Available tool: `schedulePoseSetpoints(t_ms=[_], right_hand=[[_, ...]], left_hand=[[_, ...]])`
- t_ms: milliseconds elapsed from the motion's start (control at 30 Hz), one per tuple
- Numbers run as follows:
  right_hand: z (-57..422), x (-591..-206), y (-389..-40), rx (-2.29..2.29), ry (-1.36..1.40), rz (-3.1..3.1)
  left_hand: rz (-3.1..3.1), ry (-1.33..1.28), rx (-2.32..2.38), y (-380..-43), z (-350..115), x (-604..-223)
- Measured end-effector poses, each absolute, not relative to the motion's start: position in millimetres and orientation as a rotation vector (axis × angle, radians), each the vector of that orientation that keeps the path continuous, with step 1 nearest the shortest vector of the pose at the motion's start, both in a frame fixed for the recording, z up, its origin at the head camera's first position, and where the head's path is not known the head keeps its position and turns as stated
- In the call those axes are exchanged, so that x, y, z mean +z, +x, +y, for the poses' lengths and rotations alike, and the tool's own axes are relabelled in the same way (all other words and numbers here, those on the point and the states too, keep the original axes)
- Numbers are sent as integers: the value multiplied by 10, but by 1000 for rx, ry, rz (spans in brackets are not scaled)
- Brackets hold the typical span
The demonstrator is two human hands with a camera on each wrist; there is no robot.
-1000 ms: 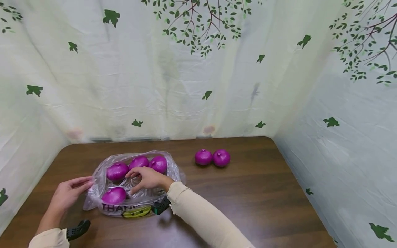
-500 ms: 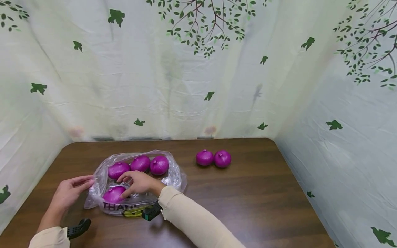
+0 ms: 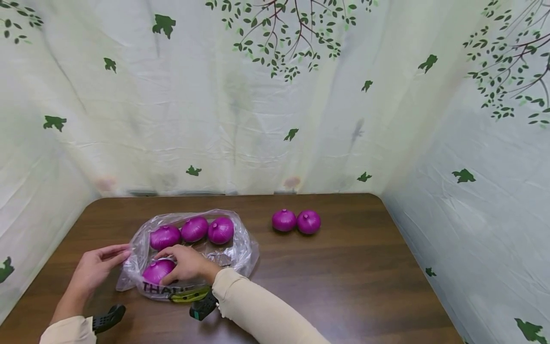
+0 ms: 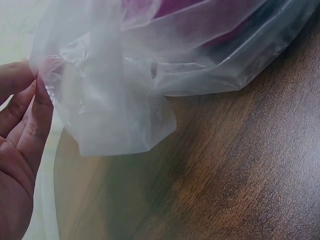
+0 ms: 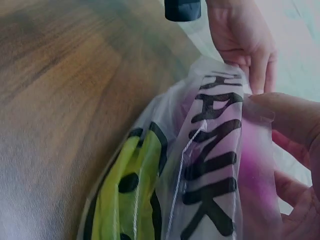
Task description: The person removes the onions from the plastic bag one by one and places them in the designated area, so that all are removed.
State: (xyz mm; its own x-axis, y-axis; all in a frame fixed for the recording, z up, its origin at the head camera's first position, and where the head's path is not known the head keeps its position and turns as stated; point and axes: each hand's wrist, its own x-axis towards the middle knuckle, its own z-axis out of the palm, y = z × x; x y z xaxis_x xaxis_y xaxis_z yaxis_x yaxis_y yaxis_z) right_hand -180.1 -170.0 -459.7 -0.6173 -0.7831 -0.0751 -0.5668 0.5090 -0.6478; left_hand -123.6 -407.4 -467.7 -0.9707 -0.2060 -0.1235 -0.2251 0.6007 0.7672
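A clear plastic bag [image 3: 247,248] with black lettering and a yellow print lies on the table at the left, its mouth spread. Inside its far part sit three red onions, one being the right-hand onion [image 3: 221,230]; a fourth, the near onion [image 3: 157,271], lies at the front left. My right hand [image 3: 186,263] reaches into the bag and holds this near onion, thumb on the near side and fingers over the far side. At the bag's left edge my left hand [image 3: 92,270] pinches the plastic between thumb and fingers [image 4: 40,107].
Two more red onions, a left one [image 3: 284,220] and a right one [image 3: 309,222], stand side by side on the wooden table [image 3: 343,277] beyond the bag's right side. A leaf-patterned curtain [image 3: 240,119] hangs behind the table and along both sides.
My right hand has moved left and toward me, from above the bag's middle to the near onion, and its fingers now lie round it. My left hand keeps its place on the bag's edge.
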Motion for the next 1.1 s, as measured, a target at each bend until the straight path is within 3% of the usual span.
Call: schedulePoseSetpoints(t_ms=[1100], right_hand=[[-1776,-4753,-1723,-730,-1103,2511]], left_hand=[[2810,-368,1357,-1242,-4100,-4719]])
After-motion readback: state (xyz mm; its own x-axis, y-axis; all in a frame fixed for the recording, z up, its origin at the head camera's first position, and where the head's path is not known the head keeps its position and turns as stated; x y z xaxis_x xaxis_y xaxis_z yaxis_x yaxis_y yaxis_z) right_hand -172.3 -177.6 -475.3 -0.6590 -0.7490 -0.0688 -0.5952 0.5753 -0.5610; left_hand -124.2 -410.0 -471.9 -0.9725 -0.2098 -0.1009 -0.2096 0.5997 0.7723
